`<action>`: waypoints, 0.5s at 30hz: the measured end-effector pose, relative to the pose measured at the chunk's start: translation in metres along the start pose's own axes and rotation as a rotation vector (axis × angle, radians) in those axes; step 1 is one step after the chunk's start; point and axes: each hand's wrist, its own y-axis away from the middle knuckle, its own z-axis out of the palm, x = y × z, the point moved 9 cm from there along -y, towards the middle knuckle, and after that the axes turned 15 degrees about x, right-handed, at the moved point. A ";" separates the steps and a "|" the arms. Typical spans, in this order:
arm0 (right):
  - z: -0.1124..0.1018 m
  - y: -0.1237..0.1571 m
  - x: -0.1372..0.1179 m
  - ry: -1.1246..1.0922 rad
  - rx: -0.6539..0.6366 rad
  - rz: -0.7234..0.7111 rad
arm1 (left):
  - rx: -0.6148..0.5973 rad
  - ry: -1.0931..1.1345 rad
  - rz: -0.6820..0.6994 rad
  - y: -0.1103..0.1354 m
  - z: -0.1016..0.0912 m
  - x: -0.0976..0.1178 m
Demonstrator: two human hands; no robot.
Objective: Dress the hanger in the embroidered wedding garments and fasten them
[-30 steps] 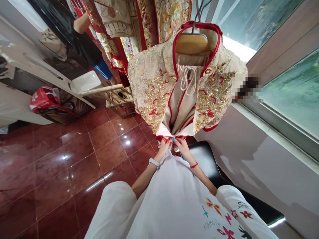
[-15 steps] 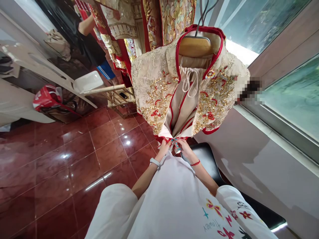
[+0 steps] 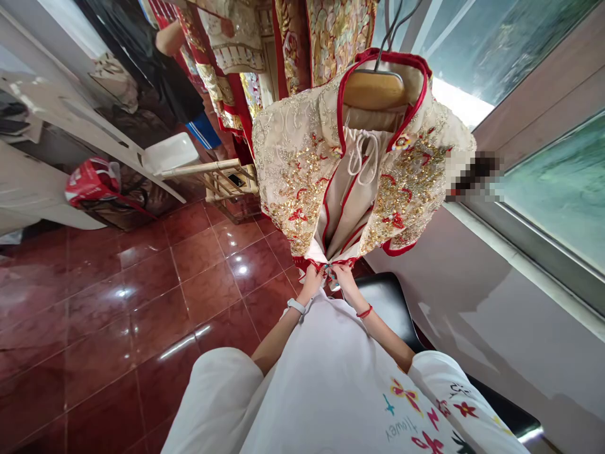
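Observation:
In front of me a cream jacket [image 3: 297, 167] with gold and red beadwork and red piping hangs from a wooden hanger [image 3: 375, 88]. Its front gapes at the neck, where a tied white drawstring [image 3: 363, 157] shows inside. Low on the front, my left hand [image 3: 312, 279] pinches one edge near the hem. My right hand [image 3: 343, 277] grips the facing edge, and the fingertips of both hands meet at the middle. Whatever small fastening may lie between the fingers is hidden.
More embroidered garments [image 3: 331, 41] hang behind. A bamboo rack [image 3: 231, 183], a white chair [image 3: 170, 154] and a red bag [image 3: 92, 183] stand left on red tiles. A person in black [image 3: 174, 88] is at the upper left. A black chair [image 3: 387, 302] and a window wall are at right.
My fingers stay at the jacket's lower front edges, with the right hand turned slightly. The view has shifted a little; the jacket hangs much the same.

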 end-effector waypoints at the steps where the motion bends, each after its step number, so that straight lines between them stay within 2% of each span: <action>1: 0.002 -0.001 0.000 -0.017 -0.010 0.027 | 0.010 -0.009 -0.004 0.000 0.000 -0.001; 4: 0.005 -0.006 -0.016 -0.073 -0.027 0.058 | 0.044 -0.020 -0.021 0.000 -0.002 -0.005; 8: -0.004 -0.012 -0.073 -0.180 -0.094 -0.022 | 0.057 -0.011 -0.055 0.002 -0.002 -0.007; 10: -0.009 -0.012 -0.092 -0.178 -0.150 -0.056 | 0.046 0.005 -0.067 0.002 0.000 -0.005; 12: -0.011 -0.010 -0.093 -0.140 -0.176 -0.036 | 0.022 0.026 -0.075 0.000 0.005 -0.002; 15: -0.007 -0.004 -0.073 -0.079 -0.173 -0.021 | -0.031 0.063 -0.085 -0.001 0.009 0.004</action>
